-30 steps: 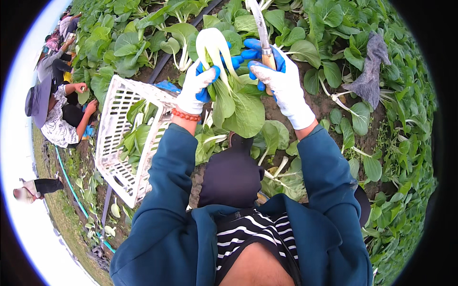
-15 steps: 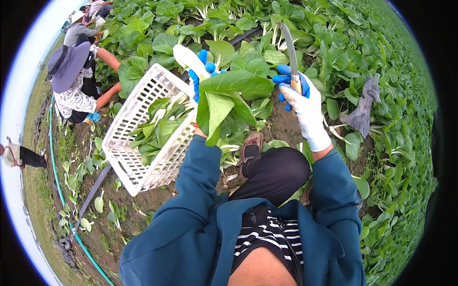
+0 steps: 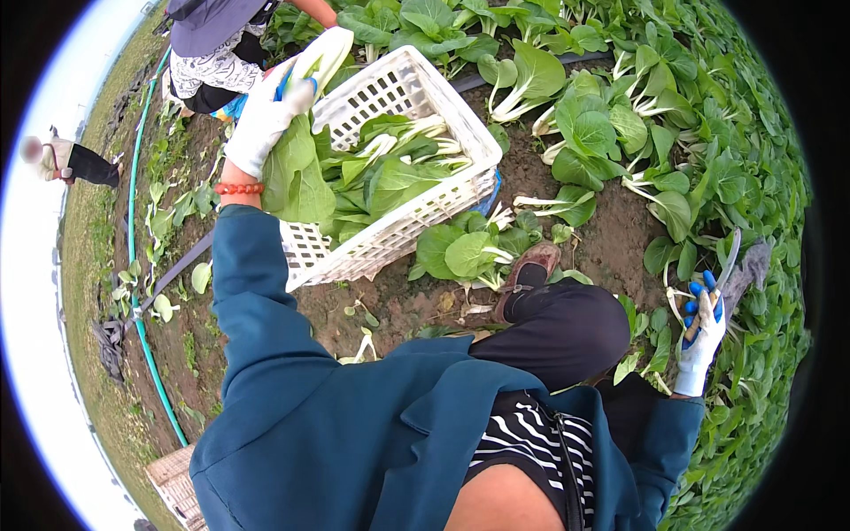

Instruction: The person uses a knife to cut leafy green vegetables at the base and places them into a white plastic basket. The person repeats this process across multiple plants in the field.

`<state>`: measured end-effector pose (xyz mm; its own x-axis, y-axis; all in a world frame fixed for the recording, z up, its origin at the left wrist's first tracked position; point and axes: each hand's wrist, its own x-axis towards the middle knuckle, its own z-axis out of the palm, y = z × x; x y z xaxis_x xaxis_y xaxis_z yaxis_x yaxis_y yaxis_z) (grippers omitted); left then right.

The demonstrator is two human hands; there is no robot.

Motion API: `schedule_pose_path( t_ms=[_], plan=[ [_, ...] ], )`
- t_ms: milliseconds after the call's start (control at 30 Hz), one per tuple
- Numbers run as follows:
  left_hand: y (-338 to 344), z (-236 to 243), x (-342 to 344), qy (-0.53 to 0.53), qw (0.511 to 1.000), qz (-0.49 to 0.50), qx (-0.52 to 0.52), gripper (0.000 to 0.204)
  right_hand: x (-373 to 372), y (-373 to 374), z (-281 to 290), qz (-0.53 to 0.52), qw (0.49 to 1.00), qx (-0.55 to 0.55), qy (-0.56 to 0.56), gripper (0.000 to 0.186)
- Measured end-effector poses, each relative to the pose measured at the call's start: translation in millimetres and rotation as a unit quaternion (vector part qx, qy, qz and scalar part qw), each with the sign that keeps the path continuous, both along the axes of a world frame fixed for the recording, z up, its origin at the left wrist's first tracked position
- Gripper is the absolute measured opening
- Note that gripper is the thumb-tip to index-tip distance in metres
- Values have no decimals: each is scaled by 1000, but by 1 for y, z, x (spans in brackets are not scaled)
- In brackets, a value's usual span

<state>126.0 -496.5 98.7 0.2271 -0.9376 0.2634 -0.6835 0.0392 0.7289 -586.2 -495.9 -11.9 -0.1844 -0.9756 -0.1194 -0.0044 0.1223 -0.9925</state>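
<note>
My left hand (image 3: 266, 124), in a white glove with blue fingers, is closed around a bok choy (image 3: 299, 181) at the left side of a white plastic crate (image 3: 403, 205). The plant's pale stem end points up and its broad leaves hang down by the crate's edge. Inside the crate lie several cut bok choy (image 3: 398, 181) with white stems. Far to the right, away from the crate, my right hand (image 3: 702, 336) is closed on the wooden handle of a harvesting knife, its curved blade (image 3: 730, 257) pointing up among the leaves.
Rows of growing bok choy (image 3: 593, 133) fill the far side and right. Cut plants (image 3: 465, 252) lie on soil near my shoe (image 3: 534, 265). A co-worker in a hat (image 3: 208, 26) crouches at the far left. A green hose (image 3: 133, 221) and another crate (image 3: 177, 482) are left.
My left hand has carried the bok choy leftward, from the crate's right side to its left side. My right hand with the knife has moved right and nearer my body. The view has shifted.
</note>
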Motion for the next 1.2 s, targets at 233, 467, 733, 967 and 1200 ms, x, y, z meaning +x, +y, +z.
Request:
schedule_pose_path(
  t_ms=[233, 467, 733, 967, 1200],
  plan=[
    [-46, -86, -12, -461, 878, -70, 105, 54, -19, -9, -33, -15, 998, 55, 26, 44],
    [-98, -240, -41, -247, 948, -144, 138, 58, -18, -9, -40, -80, 990, 103, 60, 39],
    [-76, -398, -72, -86, 958, -175, 211, 56, -28, 3, -49, -132, 968, 186, 108, 40],
    [-83, -426, -78, -245, 939, -193, 146, 53, -18, 8, -43, -128, 967, 189, 117, 43],
    [-121, -351, -92, -545, 767, -268, 207, 29, 10, 38, 32, -107, 986, 98, 85, 41]
  ],
)
